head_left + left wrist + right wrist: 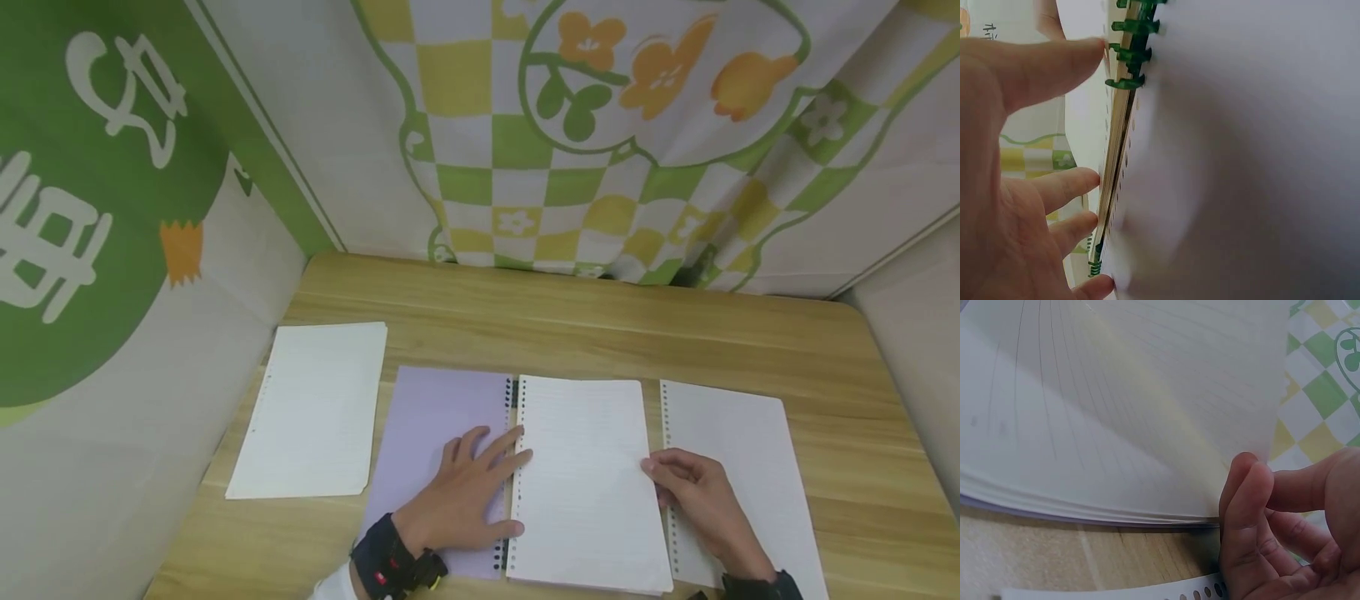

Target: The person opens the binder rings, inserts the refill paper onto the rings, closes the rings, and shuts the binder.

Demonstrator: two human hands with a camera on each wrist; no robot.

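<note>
On the light wood-grain table (570, 325), a stack of white, ruled, hole-punched paper (585, 483) lay before the person, with a smooth purple cover (450, 400) at its nine o'clock and green plastic rings (1135, 26) between. At three o'clock the right hand (701, 496) pinched the free edge of the top sheet (1235, 369), bowing it upward. The left hand (465, 496), fingers spread apart, gripped nothing, its fingertips along the punched edge at nine. The paper seemed light, limp and easily creased, its holes apt to tear; the plain outer edge looked the safest hold.
</note>
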